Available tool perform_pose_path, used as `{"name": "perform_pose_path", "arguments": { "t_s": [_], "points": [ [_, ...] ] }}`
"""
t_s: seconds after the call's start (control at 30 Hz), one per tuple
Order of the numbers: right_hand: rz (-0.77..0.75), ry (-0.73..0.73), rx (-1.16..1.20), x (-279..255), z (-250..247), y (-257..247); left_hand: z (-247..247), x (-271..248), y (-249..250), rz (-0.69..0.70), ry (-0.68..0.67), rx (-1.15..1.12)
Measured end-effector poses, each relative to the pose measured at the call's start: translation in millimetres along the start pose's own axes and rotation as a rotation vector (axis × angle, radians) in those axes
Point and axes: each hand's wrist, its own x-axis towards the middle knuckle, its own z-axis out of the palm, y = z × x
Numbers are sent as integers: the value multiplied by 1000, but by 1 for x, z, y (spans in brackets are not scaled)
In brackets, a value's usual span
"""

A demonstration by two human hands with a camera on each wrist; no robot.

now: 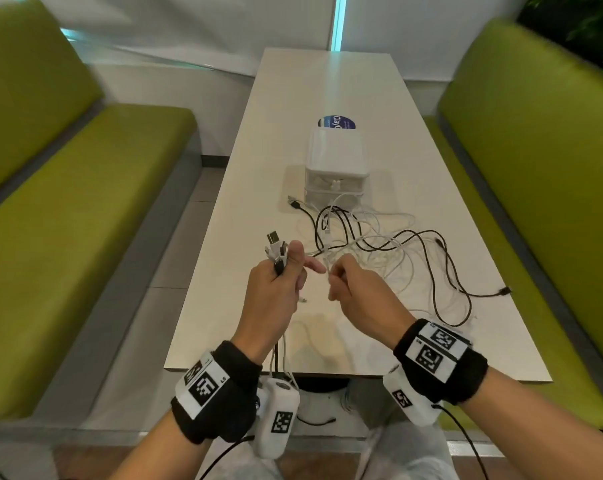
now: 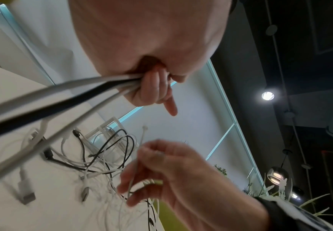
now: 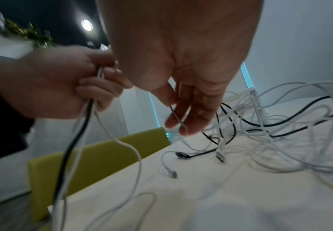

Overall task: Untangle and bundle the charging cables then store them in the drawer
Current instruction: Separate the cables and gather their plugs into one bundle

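Observation:
A tangle of white and black charging cables [image 1: 379, 251] lies on the cream table [image 1: 328, 98] in front of a small white drawer box [image 1: 336, 161]. My left hand [image 1: 279, 282] grips a bunch of cable ends [image 1: 276, 245], plugs sticking up above the fist; in the left wrist view these cables [image 2: 62, 93] run out of the fist. My right hand [image 1: 345, 282] pinches a thin white cable [image 3: 178, 120] close beside the left hand, lifted above the table. The drawer box [image 2: 106, 132] stands behind the tangle.
Green benches [image 1: 68, 202] [image 1: 535, 168] flank the table on both sides. A round blue sticker [image 1: 336, 122] lies behind the drawer box. Loose plugs [image 3: 181, 155] lie on the table near its left edge. Some cables hang over the near table edge [image 1: 282, 358].

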Motion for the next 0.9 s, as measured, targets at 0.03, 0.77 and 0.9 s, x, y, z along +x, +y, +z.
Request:
{"name": "perform_pose_path", "arguments": {
  "t_s": [0.03,0.77,0.9],
  "points": [
    [-76,37,58,-6,-2,-4,1,0,-1,10,1,18],
    [-345,113,198,-45,8,-11,14,-9,-8,32,8,30],
    [-422,80,78,-40,2,-8,17,-13,-13,91,76,-19]
  ]
}}
